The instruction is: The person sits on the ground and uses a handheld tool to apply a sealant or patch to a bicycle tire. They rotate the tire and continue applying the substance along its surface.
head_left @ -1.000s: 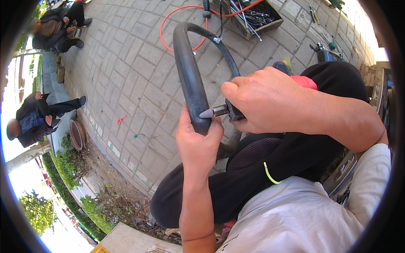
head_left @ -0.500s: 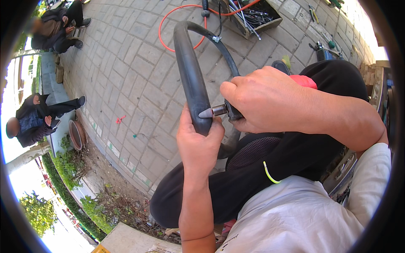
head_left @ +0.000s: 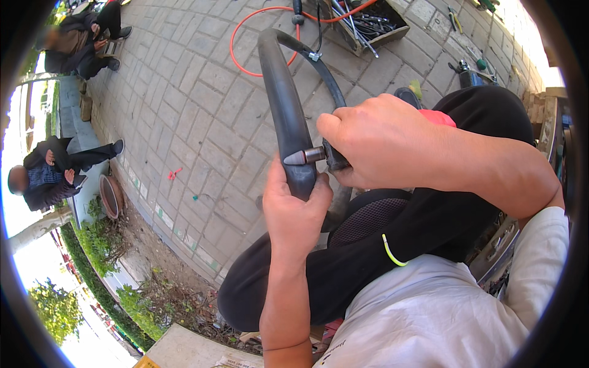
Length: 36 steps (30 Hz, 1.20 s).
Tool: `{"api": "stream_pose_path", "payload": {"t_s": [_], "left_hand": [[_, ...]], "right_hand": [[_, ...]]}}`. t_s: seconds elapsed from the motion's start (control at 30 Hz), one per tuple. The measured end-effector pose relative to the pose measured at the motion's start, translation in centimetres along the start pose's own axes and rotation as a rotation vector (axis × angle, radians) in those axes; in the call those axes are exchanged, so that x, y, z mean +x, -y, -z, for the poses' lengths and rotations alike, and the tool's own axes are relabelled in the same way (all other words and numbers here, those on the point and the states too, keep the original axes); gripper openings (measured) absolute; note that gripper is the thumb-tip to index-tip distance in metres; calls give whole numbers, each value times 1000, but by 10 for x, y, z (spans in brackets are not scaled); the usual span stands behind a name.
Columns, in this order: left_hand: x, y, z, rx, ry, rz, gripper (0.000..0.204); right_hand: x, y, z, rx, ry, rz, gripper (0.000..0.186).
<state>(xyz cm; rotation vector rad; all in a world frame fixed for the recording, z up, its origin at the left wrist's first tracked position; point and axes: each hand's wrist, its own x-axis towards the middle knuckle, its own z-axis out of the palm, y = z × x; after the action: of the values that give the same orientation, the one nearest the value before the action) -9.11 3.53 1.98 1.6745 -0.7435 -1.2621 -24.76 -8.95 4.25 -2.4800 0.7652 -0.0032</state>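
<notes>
While the left hand [head_left: 297, 208] grips a thick black rubber tube [head_left: 287, 104] from beneath, its thumb presses along the tube's right side and its index finger along the left; the other fingers are mostly hidden under the rubber. From that grip the tube rises away beyond the fingertips, bends over at its far end and comes back toward the right hand [head_left: 380, 141]. Past the knuckles of the right hand, on this returning stretch, sits a small metal fitting [head_left: 315, 56].

The fingers of the right hand are curled closed around a dark-bodied tool [head_left: 336, 158], though their tips are largely out of sight. Ahead of these fingers, to their left, the tool's metal collar and grey cone-shaped tip [head_left: 296, 158] point across the tube. The tip lies against the rubber as seen from above, just beyond the left thumb and between it and the left index finger.

Well beyond both sets of fingers, an orange hose [head_left: 234, 44] loops on the paving [head_left: 202, 104], near an open toolbox [head_left: 392, 35] full of metal tools. Farther right of the right-hand fingers lie pliers [head_left: 454, 20]. Well to the left of the left-hand fingers are a red scrap [head_left: 175, 173] and a round pot [head_left: 111, 197].
</notes>
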Motion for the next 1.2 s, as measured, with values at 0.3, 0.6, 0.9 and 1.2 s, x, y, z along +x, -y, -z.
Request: {"api": "stream_pose_path", "payload": {"t_s": [0.3,0.6,0.9,1.2], "left_hand": [[3,6,1,-144,-8,-9,46],[-7,20,7,-252,147,-98,52],[-46,49,1,-326,183,-223,44],[-63,63,12,-434,240,-277,38]], "right_hand": [[-5,2,-4,42,-74,69,32],[-13,8,-8,-6,-92,103,45],[-53,21,-42,63,-135,144,41],[-66,19,-66,-33,-134,56,38]]}}
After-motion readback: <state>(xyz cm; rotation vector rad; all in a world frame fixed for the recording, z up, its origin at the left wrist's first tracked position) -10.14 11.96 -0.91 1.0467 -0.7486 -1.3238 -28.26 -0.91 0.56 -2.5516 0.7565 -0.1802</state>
